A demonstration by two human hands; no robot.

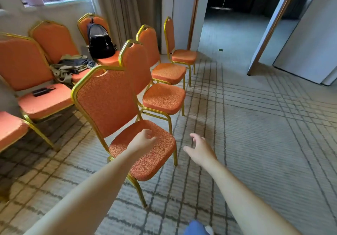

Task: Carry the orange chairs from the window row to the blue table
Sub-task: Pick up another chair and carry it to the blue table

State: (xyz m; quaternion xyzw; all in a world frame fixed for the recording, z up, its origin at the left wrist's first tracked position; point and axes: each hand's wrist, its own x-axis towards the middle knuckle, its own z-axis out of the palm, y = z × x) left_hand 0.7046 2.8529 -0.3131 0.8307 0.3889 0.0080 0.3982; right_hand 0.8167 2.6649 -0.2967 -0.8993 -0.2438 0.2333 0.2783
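Several orange chairs with gold frames stand in two rows under the window. The nearest chair (107, 99) faces right, its seat just ahead of me. My left hand (144, 140) hovers over that seat with fingers loosely curled, holding nothing. My right hand (199, 150) is open, fingers spread, over the carpet just right of the seat's front edge. Behind it stand a second chair (164, 98), a third chair (168, 72) and a fourth chair (184, 56) in line. No blue table is in view.
Chairs by the wall carry a black backpack (100, 40), a pile of clothes (73, 66) and a small black device (42, 91). Patterned carpet (255, 134) spreads to the right. An open doorway (233, 15) leads to a dark room; a white door panel (310, 39) stands at right.
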